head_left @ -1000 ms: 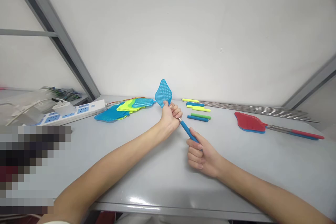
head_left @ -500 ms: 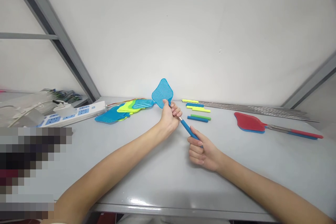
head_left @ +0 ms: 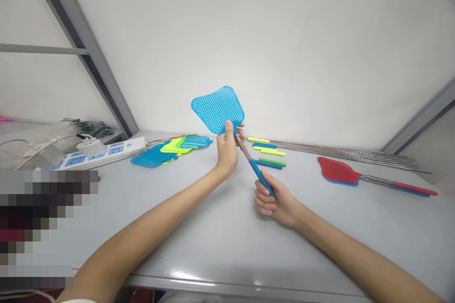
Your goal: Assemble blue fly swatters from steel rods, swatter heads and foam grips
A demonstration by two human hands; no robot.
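A blue fly swatter (head_left: 218,110) is held above the table between both hands, its mesh head up and its face toward me. My left hand (head_left: 229,144) is closed round the neck where the head meets the metal rod, thumb on the lower mesh. My right hand (head_left: 273,198) wraps round the blue grip (head_left: 261,177) at the lower end. A short length of metal rod (head_left: 244,147) shows between the hands. Behind them lie several coloured grip sleeves (head_left: 273,151). To the left is a pile of blue and yellow swatter heads (head_left: 152,155).
Long metal rods (head_left: 341,151) lie along the wall at the back right. Red and blue fly swatters (head_left: 339,171) rest stacked at the right. A white power strip (head_left: 106,154) with plugs and cables is at the left, near a pixelated patch. A wall (head_left: 249,33) stands behind the table.
The swatter head has risen and turned its face more toward me. My left hand has moved up a little, still gripping the neck. My right hand stays nearly in place on the grip.
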